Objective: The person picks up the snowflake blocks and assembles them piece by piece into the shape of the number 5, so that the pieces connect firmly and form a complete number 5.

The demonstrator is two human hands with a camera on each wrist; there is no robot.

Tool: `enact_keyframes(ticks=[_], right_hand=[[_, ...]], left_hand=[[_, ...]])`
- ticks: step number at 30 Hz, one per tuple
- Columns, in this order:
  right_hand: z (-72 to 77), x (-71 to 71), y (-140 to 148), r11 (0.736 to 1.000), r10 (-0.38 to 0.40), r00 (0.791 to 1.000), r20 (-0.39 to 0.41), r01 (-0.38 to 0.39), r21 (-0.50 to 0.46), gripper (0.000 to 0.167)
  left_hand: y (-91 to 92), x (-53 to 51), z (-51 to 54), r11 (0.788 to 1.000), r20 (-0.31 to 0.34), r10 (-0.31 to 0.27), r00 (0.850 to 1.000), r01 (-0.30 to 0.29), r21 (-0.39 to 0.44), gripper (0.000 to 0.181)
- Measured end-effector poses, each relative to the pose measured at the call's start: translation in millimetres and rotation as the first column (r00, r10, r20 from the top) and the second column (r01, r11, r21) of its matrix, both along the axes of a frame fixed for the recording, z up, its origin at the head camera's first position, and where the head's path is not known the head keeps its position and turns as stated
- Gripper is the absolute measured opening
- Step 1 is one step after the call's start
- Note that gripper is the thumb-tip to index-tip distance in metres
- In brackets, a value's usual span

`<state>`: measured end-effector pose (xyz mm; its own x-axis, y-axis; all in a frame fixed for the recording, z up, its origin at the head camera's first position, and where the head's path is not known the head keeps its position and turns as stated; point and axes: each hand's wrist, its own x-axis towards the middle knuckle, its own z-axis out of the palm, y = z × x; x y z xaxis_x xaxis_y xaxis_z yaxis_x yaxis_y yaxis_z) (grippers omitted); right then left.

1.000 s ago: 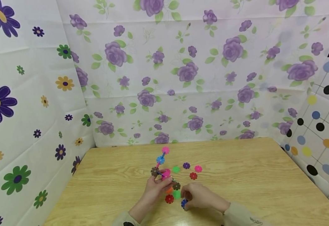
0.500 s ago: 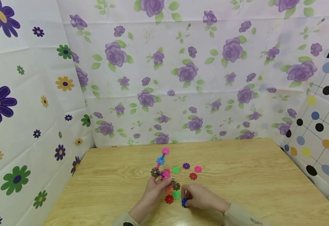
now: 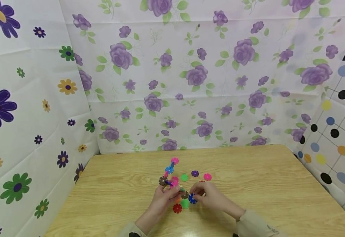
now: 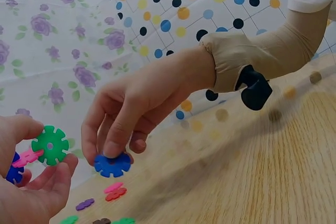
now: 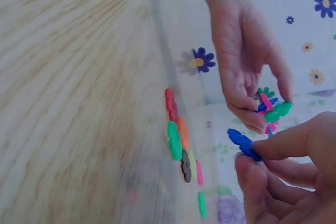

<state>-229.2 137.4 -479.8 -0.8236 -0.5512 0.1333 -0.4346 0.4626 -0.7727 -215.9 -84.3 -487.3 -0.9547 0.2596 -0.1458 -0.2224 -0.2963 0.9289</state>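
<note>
fingers (image 4: 118, 136) of right hand (image 3: 211, 196) over part of blue disc (image 4: 112, 168)

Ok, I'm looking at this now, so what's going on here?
A person's left hand holds a chain of joined notched discs, a green disc among them. The right hand pinches a blue disc close by, not yet joined to the chain. Other loose discs lie on the table.
</note>
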Motion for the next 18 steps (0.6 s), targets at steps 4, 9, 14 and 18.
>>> enact_keyframes(ticks=[4, 9, 14, 18], right_hand=[[2.8, 0.3, 1, 0.998, -0.027, 1.0, -0.002, 0.027, -0.056, 0.013], [7.6, 1.1, 3, 0.993, -0.038, 0.999, 0.022, 0.04, -0.108, 0.015], [10.9, 1.9, 1, 0.99, -0.009, 0.997, 0.071, 0.018, -0.138, 0.017], [13.6, 2.4, 0, 0.986, 0.027, 0.996, 0.083, -0.013, -0.167, 0.021]], left_hand=[[-1.1, 0.1, -0.9, 0.999, 0.023, -0.014, 1.0, 0.013, 0.036, 0.048], [-1.4, 0.3, -0.6, 0.999, 0.032, -0.034, 0.999, 0.033, 0.042, 0.046], [0.6, 1.7, -0.2, 0.999, 0.034, -0.041, 0.999, 0.04, 0.03, 0.041], [2.6, 1.9, -1.5, 0.999, 0.025, -0.031, 0.999, 0.031, 0.02, 0.04]])
